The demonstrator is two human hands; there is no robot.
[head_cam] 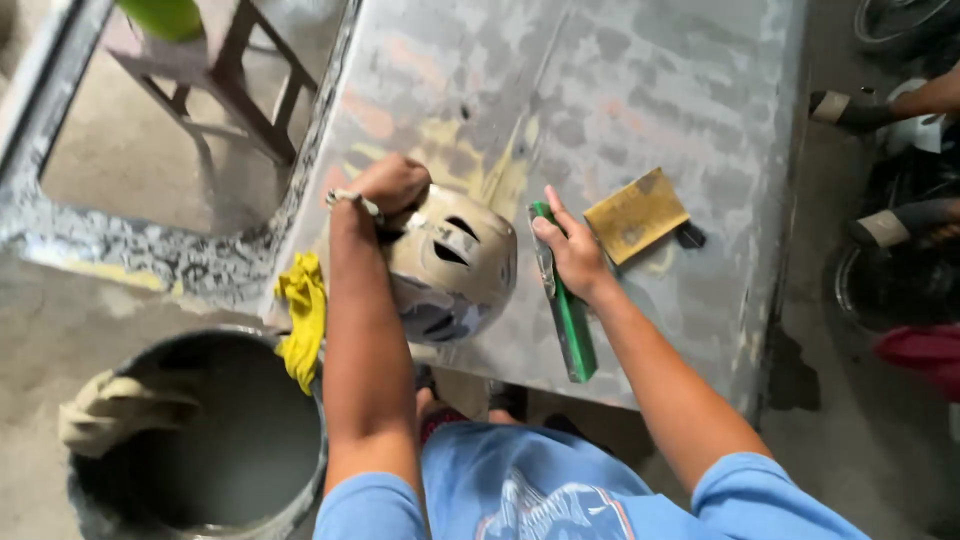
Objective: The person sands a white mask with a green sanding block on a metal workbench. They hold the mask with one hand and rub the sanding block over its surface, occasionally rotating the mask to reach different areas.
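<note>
The left hand [392,183] was clenched on the upper edge of a beige helmet [452,262], gripping its rim; whether something thin was pinched in the fist as well could not be told from this angle. The helmet rested on a grey, patchy metal panel [640,90], close to the panel's near edge, with its vents facing up and its lower part scuffed to a bluish grey. A light band circled the left wrist.

The right hand [572,252] lay just beside the helmet, fingers curled over the top end of a long green block [568,305], grasping it flat against the panel. The block ran from the hand down to the panel's near edge. A yellow sanding sheet [636,214] lay on the panel just to the right of that hand, partly covering a small dark object.

A yellow rag [303,315] hung over the rim of a grey bucket [300,495] at lower left, with a tan cloth [120,408] draped on the opposite rim. Another person's sandalled feet [865,110] stood at the right edge.
</note>
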